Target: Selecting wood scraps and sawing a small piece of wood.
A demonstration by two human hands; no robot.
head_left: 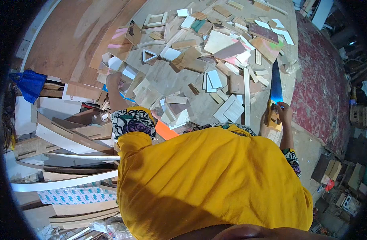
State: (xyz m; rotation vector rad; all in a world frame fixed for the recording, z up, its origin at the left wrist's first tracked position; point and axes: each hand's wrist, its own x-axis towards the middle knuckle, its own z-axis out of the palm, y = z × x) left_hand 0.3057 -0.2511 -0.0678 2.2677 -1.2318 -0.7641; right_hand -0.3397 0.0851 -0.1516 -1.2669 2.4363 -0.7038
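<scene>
Offcuts of pale plywood and board (183, 86), squares, strips and small open frames in bare wood, white and pink, lie scattered in a loose heap across the wide plywood worktop (71, 40), which fills the upper middle of the view. At the far left a blue cloth bag (30, 84) hangs beside stacked long boards and white curved strips (63, 180) at the worktop's left edge. The left hand (113, 80) rests down on the left fringe of the heap, fingers curled over a small piece; whether it grips the piece or only presses on it cannot be told. A patterned sleeve (133, 122) covers that forearm, and a broad yellow garment (207, 180) fills the lower middle. An orange flat scrap (165, 131) shows just above the yellow cloth. To the right, the right hand (282, 112) is closed around the yellowish handle of a handsaw (275, 86), whose long blade, bluish in the light, points away along the worktop's right edge. Beyond that edge lies a worn red floor (323, 80).
</scene>
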